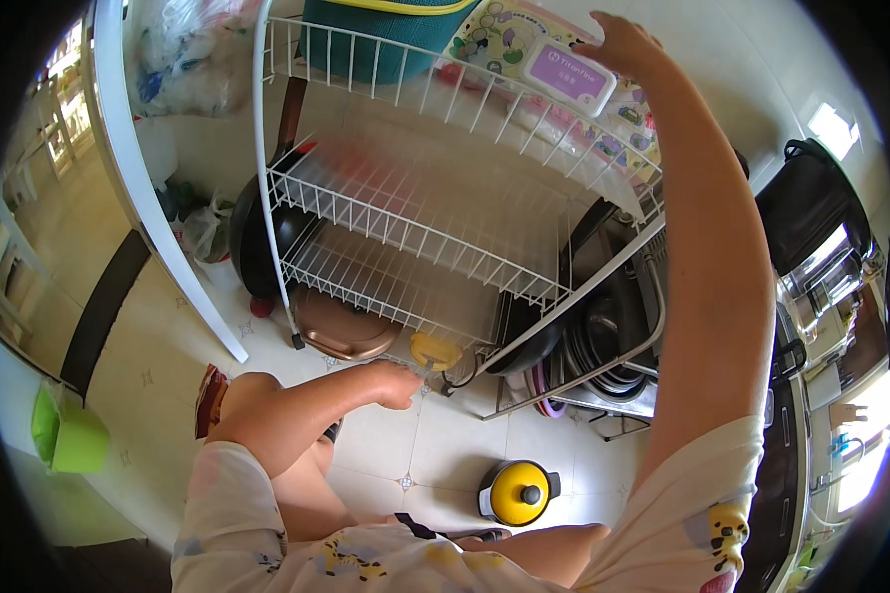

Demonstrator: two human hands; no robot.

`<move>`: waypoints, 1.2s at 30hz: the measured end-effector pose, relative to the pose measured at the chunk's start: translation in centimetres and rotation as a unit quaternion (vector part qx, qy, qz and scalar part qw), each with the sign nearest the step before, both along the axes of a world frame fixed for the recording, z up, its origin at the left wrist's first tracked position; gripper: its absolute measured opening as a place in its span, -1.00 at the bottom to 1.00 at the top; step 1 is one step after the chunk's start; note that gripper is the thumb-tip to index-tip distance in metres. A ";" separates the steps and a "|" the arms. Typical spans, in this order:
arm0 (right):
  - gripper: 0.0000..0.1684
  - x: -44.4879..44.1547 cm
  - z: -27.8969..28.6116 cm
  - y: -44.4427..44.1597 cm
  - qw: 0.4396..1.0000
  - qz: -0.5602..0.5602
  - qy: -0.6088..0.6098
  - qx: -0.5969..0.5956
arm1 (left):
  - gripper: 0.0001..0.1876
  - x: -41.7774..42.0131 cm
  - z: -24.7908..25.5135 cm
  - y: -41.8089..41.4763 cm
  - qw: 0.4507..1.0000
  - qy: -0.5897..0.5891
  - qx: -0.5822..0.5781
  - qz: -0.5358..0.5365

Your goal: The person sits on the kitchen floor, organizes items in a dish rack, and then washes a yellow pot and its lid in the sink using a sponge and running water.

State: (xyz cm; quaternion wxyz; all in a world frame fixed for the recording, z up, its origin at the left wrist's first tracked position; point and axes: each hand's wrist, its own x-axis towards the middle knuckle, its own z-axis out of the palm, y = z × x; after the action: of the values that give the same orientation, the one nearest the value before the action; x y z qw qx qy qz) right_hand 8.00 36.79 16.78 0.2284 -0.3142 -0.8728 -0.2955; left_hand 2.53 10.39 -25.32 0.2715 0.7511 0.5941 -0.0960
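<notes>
My right hand (627, 46) reaches to the top tier of a white wire rack (415, 215). Its fingers are spread, and the thumb lies close to a purple-and-white box (569, 76); whether they touch I cannot tell. The box stands on a patterned sheet (500, 30) along that tier. Low in front of the rack is my left hand (399, 384), its fingers curled downward and partly hidden. A yellow object (436, 350) sits just beyond it under the rack. On the floor between my legs stands a small pot with a yellow lid (521, 493) and a black knob.
A teal basket (374, 41) occupies the top tier's left. A brown lidded pan (345, 322) lies beneath the rack, beside a black wok (256, 241). Stacked dark pans (608, 341) fill a metal stand at right. A white door edge (167, 200) rises at left, near a green bin (74, 434).
</notes>
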 end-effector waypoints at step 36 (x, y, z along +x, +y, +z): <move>-0.57 11.3 -13.0 -21.1 0.924 0.132 -0.055 -0.355 | -0.19 0.6 3.5 0.5 0.536 -0.827 -0.167 -0.032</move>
State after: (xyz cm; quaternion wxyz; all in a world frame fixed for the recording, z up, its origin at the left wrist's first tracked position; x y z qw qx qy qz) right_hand 19.26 15.73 3.77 0.0899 -0.2400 -0.9653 0.0498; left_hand 3.09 10.87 -21.82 0.7589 0.4562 0.0537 0.4616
